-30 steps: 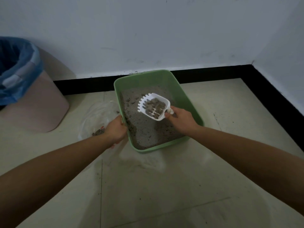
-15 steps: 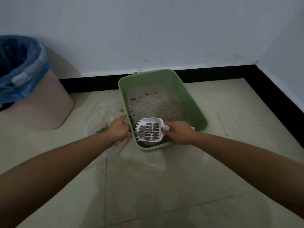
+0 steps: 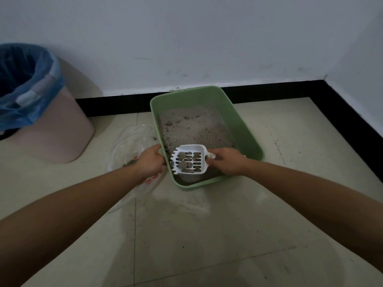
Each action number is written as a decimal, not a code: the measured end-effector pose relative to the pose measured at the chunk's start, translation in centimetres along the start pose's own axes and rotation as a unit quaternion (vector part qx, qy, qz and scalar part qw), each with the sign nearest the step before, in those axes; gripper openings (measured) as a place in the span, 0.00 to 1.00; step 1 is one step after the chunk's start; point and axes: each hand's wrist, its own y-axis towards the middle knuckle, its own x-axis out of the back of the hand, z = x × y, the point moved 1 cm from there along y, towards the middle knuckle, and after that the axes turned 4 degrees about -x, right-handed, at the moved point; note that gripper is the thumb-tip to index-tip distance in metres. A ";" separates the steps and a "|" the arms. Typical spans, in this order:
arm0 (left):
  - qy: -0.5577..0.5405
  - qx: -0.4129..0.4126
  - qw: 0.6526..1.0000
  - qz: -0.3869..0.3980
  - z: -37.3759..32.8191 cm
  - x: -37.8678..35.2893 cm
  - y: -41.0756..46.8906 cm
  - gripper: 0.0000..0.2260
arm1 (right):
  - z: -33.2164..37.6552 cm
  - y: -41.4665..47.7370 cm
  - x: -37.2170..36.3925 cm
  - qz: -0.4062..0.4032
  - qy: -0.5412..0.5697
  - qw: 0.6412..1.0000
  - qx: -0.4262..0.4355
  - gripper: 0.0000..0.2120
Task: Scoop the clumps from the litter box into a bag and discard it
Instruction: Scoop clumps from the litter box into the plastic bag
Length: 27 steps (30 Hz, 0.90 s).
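Green litter box (image 3: 246,129) on floor by wall, grey litter inside, few clumps (image 3: 187,118) at far end. White slotted scoop (image 3: 189,159) level over near left corner, holding grey clumps. Clear plastic bag (image 3: 128,141) crumpled on floor just left of box, clumps inside.

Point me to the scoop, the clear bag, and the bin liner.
scoop (image 3: 189,159), head view, slotted white basket holding clumps.
clear bag (image 3: 132,141), head view, crinkled plastic left of the litter box.
bin liner (image 3: 41,79), head view, blue rim folded over the pink bin.

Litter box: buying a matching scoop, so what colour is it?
The litter box is pale green, seen clearly in the head view.
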 end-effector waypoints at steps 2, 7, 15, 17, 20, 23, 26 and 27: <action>0.003 0.000 1.000 0.000 0.0 0.0 0.0 0.23 | -0.1 0.1 0.0 -0.001 0.009 1.000 -0.003 0.16; 0.106 -0.031 0.993 -0.034 -0.8 1.4 -0.2 0.22 | -0.4 1.0 -0.3 0.009 0.057 0.998 -0.027 0.16; 0.363 -0.156 0.875 -0.281 -1.0 8.8 0.5 0.27 | 2.9 1.4 1.7 -0.023 0.193 0.981 -0.001 0.15; 0.353 -0.094 0.894 -0.259 0.0 9.7 0.9 0.33 | 5.3 1.5 2.9 -0.066 0.093 0.993 0.029 0.14; 0.247 -0.006 0.941 -0.231 1.5 10.8 1.4 0.36 | 10.5 1.2 3.9 -0.146 -0.115 0.980 0.073 0.13; 0.115 0.040 0.966 -0.228 2.2 11.3 1.2 0.31 | 15.6 0.3 3.2 -0.167 -0.358 0.910 0.130 0.07; 0.074 0.042 0.967 -0.239 2.3 11.5 1.1 0.26 | 19.4 -1.1 1.9 -0.161 -0.487 0.833 0.208 0.05; 0.069 0.040 0.967 -0.241 2.4 11.6 1.0 0.25 | 20.1 -1.3 1.8 -0.177 -0.501 0.815 0.232 0.04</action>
